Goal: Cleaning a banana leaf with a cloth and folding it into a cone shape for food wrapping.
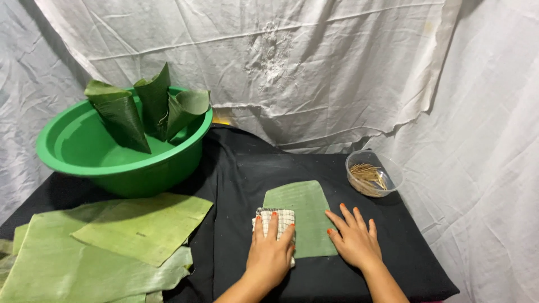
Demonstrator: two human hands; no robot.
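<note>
Head view: flat hands (pixel 314 247) on leaf (pixel 303 216)

You are at a makeshift home food-preparation corner. White sheets (pixel 337 67) hang as walls at the top of the frame. A black-draped worktop (pixel 241 168) carries a green basin (pixel 84 160) at upper left.

At the far left a green plastic basin (pixel 112 160) sits on the black cloth (pixel 247 163), with three banana-leaf cones (pixel 147 112) standing inside it. Near left, a stack of flat banana leaves (pixel 101 247) lies spread out. Far right, a small clear bowl (pixel 373 174) holds thin wooden picks (pixel 368 173). White sheets (pixel 337 67) hang behind.
</note>
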